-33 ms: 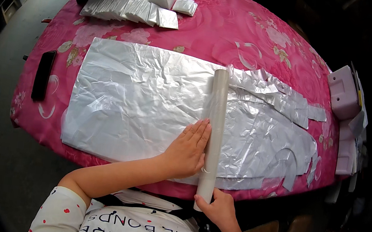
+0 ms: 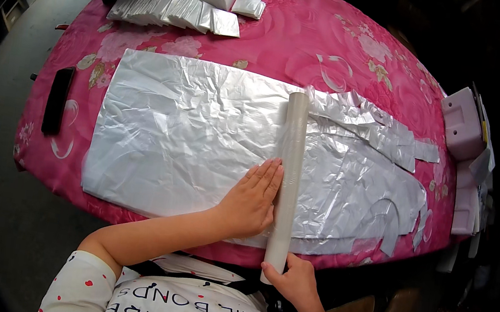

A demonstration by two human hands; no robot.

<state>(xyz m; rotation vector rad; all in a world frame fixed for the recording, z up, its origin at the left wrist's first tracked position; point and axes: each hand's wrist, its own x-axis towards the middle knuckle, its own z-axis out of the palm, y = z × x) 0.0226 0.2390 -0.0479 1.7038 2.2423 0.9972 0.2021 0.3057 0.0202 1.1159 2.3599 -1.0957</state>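
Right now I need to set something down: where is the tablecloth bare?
Largest: pink tablecloth between folded packets, silvery sheets and pale boxes. Narrower: between black slab and sheets. Crowded: the middle, around the roll and left hand.

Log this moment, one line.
left hand: laid on plastic sheeting, beside tube | right hand: gripping tube's near end | folded packets: far left

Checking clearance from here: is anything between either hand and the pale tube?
Nothing visible: the right hand grips the pale tube at its near end; the left hand, opened flat over the plastic sheet, is alongside the tube.
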